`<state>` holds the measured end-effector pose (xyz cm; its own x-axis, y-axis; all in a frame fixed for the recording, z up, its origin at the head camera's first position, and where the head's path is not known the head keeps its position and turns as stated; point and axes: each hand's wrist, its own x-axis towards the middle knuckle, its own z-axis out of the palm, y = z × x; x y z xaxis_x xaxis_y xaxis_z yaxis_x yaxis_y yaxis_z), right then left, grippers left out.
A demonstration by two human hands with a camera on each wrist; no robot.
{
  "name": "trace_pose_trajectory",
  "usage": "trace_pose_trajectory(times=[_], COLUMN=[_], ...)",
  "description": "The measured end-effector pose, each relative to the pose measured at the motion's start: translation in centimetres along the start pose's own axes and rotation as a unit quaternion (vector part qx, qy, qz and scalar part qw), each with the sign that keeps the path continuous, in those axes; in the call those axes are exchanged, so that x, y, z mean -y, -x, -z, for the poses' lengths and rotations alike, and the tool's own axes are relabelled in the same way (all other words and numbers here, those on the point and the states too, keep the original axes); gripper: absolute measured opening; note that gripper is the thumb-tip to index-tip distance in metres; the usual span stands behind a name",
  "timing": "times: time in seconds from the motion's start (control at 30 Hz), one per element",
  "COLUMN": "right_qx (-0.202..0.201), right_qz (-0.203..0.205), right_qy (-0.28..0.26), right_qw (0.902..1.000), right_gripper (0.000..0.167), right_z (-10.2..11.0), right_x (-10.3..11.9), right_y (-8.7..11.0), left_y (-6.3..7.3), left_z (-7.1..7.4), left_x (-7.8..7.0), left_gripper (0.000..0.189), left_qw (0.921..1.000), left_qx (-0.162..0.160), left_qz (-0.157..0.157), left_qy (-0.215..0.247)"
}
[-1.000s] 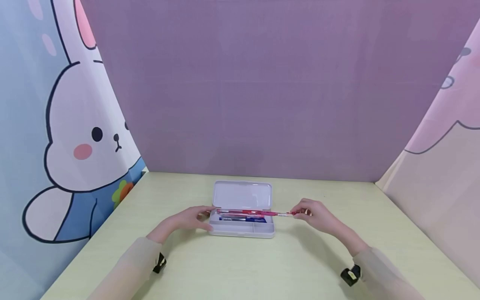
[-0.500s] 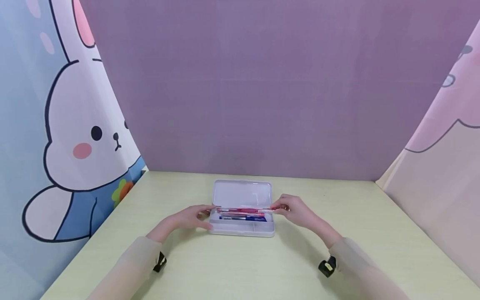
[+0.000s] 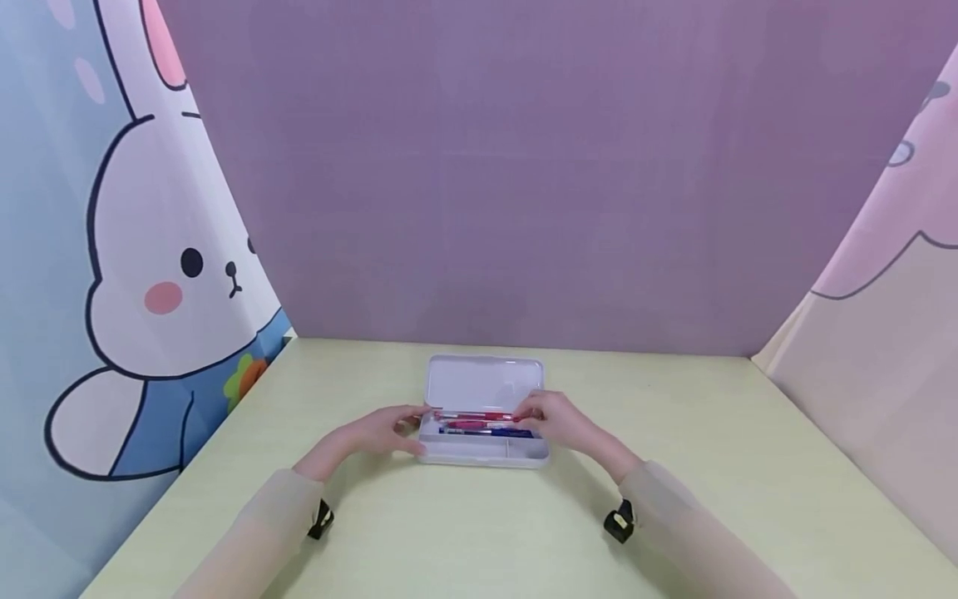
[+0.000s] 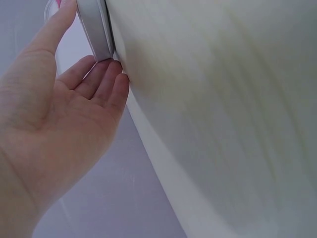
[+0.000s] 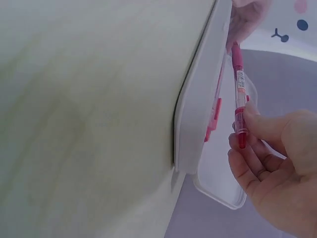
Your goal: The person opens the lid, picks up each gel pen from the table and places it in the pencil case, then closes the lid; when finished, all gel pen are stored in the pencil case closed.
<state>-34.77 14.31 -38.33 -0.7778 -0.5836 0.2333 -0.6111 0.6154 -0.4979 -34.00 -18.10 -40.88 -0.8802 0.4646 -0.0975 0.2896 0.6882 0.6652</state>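
An open white pencil case (image 3: 466,449) lies on the table, its lid (image 3: 482,384) tipped back. My left hand (image 3: 380,431) holds its left end, thumb at the front corner and fingers at the back; in the left wrist view these fingers (image 4: 101,82) touch the case's end. My right hand (image 3: 557,418) pinches a red pen (image 5: 240,87) by one end between thumb and fingers, close over the back compartment. Its pink grip end points toward the left hand. Inside that compartment lie another red pen (image 3: 479,415) and a blue pen (image 3: 512,433).
The pale wooden table (image 3: 464,532) extends around the case. A purple backdrop (image 3: 479,183) rises behind its far edge. Printed cloths hang at both sides, the left one showing a rabbit (image 3: 165,249). A divider splits the case's front part into two compartments.
My right hand has moved left with the red pen, from well right of the case to over its right end. The left hand has stayed at the case's left end.
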Motion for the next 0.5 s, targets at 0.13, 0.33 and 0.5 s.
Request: trace_pose_trajectory(times=[0.13, 0.33, 0.5], right_qx=[0.011, 0.020, 0.015], right_qz=[-0.009, 0.021, 0.019], right_qy=[0.005, 0.007, -0.006], right_qw=[0.9999, 0.9996, 0.9997], right_gripper=[0.012, 0.008, 0.006], right_z=[-0.6, -1.4, -1.7], right_x=[0.3, 0.2, 0.1], right_y=[-0.6, -0.8, -0.9], left_y=[0.0, 0.1, 0.2], left_z=[0.1, -0.1, 0.0], left_x=[-0.1, -0.1, 0.0], left_gripper=[0.075, 0.075, 0.074], left_qw=[1.0000, 1.0000, 1.0000], left_qx=[0.001, -0.002, -0.005], left_qz=[0.000, 0.003, -0.001], left_qy=[0.004, 0.003, 0.000])
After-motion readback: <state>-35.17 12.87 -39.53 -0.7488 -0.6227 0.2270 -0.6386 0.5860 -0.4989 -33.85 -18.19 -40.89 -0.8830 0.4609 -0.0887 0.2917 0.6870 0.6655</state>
